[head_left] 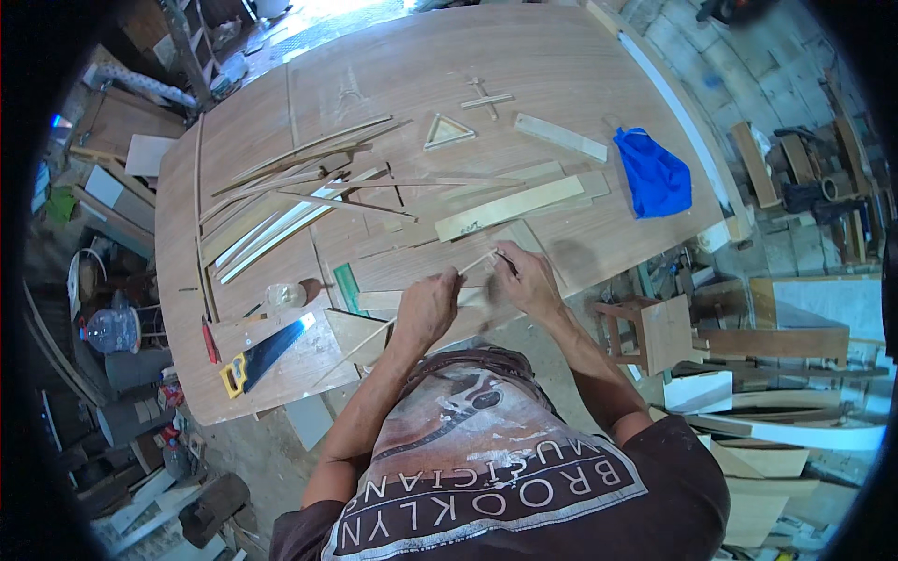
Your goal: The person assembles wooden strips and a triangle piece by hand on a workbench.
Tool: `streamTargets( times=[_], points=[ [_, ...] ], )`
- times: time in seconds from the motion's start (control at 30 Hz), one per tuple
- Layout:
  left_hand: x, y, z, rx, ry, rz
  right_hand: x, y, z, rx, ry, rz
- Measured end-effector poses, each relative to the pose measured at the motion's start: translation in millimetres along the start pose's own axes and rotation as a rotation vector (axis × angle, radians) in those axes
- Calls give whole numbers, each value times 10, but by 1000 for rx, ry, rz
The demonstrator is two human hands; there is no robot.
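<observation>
My left hand (428, 307) is closed round a thin wooden strip (358, 347) near the table's front edge. One end of the strip slants down to the lower left, and its other end reaches my right hand (530, 283). Pinched in my right fingers is a thin dark pencil-like stick (506, 263), close to the strip's tip; whether it touches the wood I cannot tell. Just beyond my hands lies a pale board (510, 208). A green flat piece (346, 285) and a triangular wood piece (357, 334) are left of my left hand.
On the wooden table (253, 365) are a yellow-handled saw (267, 356), a jar (286, 295), red-handled pliers-like tool (210, 340) and several wood strips (290, 210). Farther back are a small wooden triangle (449, 132), crossed sticks (485, 99) and a blue cloth bag (652, 174). A stool (645, 332) stands right.
</observation>
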State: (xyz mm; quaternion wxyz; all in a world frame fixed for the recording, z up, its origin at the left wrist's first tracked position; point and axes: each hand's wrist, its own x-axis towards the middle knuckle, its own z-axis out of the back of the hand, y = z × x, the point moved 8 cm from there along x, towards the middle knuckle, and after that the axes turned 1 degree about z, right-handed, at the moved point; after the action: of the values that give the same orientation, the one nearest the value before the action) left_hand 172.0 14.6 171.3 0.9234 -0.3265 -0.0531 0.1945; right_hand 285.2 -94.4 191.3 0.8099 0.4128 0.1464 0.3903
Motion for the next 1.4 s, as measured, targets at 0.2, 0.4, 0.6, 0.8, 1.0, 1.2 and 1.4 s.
streamTargets(
  times=[0.2, 0.4, 0.6, 0.8, 1.0, 1.2, 1.4],
  points=[
    [-136, 201, -131, 104, 52, 130, -9, -253, -367, -76, 53, -136],
    [-274, 455, -209, 175, 17, 295, 158, -198, -718, -305, 134, -85],
    [-388, 731, -196, 155, -80, 464, 348, -17, -1059, -383, 249, 35],
    [-468, 1081, -259, -302, -198, 417, 534, -342, -1361, 409, 414, -112],
    [-399, 991, -236, -923, -127, 379, 443, -133, -1501, 1145, 513, -560],
    [-350, 1020, -250, -943, -138, 388, 560, -201, -1534, 1126, 407, -503],
    [-226, 833, -69, -565, -237, 380, 451, -377, -1580, 1156, 297, -722]
  ],
)
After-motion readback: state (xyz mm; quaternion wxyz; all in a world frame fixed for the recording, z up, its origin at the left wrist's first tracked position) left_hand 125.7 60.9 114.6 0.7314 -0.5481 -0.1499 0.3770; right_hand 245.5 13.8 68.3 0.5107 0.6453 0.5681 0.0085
